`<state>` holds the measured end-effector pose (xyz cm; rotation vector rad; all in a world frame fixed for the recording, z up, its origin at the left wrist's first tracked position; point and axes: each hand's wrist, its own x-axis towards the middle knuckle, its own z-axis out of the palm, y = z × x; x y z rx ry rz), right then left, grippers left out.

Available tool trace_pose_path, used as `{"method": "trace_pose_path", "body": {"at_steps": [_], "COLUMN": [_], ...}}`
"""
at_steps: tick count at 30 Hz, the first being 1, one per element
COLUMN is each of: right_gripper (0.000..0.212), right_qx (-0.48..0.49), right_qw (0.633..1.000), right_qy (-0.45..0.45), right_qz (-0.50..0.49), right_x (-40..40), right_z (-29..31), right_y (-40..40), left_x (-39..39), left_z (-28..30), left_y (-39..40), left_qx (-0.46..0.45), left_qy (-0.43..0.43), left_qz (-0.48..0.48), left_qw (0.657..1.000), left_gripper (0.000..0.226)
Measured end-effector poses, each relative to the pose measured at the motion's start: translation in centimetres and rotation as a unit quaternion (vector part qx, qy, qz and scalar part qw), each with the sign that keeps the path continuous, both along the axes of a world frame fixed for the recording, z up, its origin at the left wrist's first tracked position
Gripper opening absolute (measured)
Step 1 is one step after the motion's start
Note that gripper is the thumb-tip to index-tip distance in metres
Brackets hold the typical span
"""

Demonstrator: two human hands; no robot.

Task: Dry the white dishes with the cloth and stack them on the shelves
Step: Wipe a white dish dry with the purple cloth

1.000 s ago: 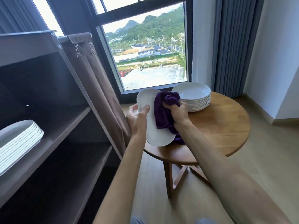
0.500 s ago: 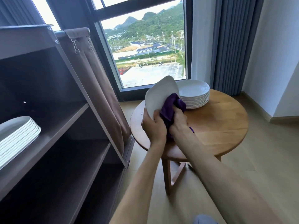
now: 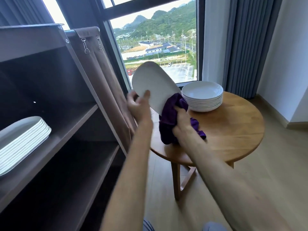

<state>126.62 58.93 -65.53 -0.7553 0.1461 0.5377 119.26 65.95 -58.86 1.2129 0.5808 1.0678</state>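
We hold a white dish up in the air, tilted, its far end toward the window and its near end down between our hands. Our left hand grips its near left edge, thumb lying on the upper face and fingers behind. Our right hand is bunched around a purple cloth, which touches the dish's lower right end; folds of the cloth hang below and to the right of that hand. The two hands are near each other, with dish and cloth between them.

Just beyond the right hand stands a stack of white bowls on a round wooden table, which lies under and past that hand. The cloth's loose end hangs close to the tabletop; we cannot tell if it touches.

Well to the left of the left hand, a brown shelf unit holds a stack of white dishes on its middle board. A brown curtain hangs from clips at the unit's right side, just behind the left hand. Beyond the table to the right hang grey drapes, and wood flooring spreads under our arms.
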Motion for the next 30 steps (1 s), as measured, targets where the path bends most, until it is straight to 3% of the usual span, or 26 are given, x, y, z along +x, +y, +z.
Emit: {"method": "trace_pose_path", "body": {"at_steps": [3,5,7,11,14,16,18,19,21,22,24,27,30], "right_gripper": [0.029,0.015,0.011,0.013,0.014,0.011,0.01,0.015,0.025,0.029,0.03,0.037,0.03], "right_qx": [0.007,-0.02,-0.04,-0.07,-0.071,-0.075,-0.082,-0.09,-0.098,-0.09,-0.072,-0.058,-0.04], "right_qw": [1.0,1.0,0.999,0.988,0.98,0.979,0.985,0.988,0.993,0.995,0.996,0.994,0.992], "right_qy": [0.017,-0.009,-0.035,-0.12,-0.152,-0.149,-0.123,-0.104,-0.055,-0.034,-0.025,-0.06,-0.1], "right_qz": [0.023,-0.003,0.004,0.069,0.106,0.114,0.092,0.07,0.036,0.032,0.046,0.073,0.063], "right_x": [-1.8,-1.3,-0.4,0.4,0.7,1.0,0.9,1.0,1.3,1.2,1.0,0.9,1.8], "right_z": [-0.5,-1.3,-2.1,-2.9,-2.0,-1.2,-0.3,0.3,1.3,1.7,2.2,2.7,3.9], "right_y": [1.4,0.4,-1.1,-2.9,-3.1,-2.7,-2.1,-1.7,-1.3,-1.3,-1.5,-2.2,-3.2], "left_x": [1.2,0.5,-1.1,-3.7,-4.0,-3.8,-3.5,-3.2,-3.1,-3.3,-3.4,-2.9,-3.3], "left_z": [-3.2,-3.8,-3.7,-1.1,1.2,2.1,2.5,2.2,0.5,-0.4,-1.4,-2.6,-4.3], "left_y": [-3.3,-2.4,-0.7,1.7,3.1,3.4,2.8,2.3,0.5,-0.5,-1.1,0.3,1.5], "left_qx": [-0.016,-0.012,0.101,0.304,0.313,0.3,0.32,0.377,0.532,0.563,0.532,0.363,0.202], "left_qy": [-0.022,-0.003,0.099,0.282,0.424,0.45,0.451,0.46,0.429,0.381,0.278,0.204,0.196], "left_qz": [0.073,0.045,-0.011,-0.136,-0.204,-0.223,-0.189,-0.125,0.06,0.111,0.133,0.07,-0.038], "left_qw": [0.997,0.999,0.99,0.9,0.825,0.811,0.811,0.794,0.728,0.725,0.789,0.907,0.959], "left_gripper": [0.02,0.017,0.017,0.008,0.018,0.025,0.03,0.041,0.07,0.072,0.056,0.037,0.035]}}
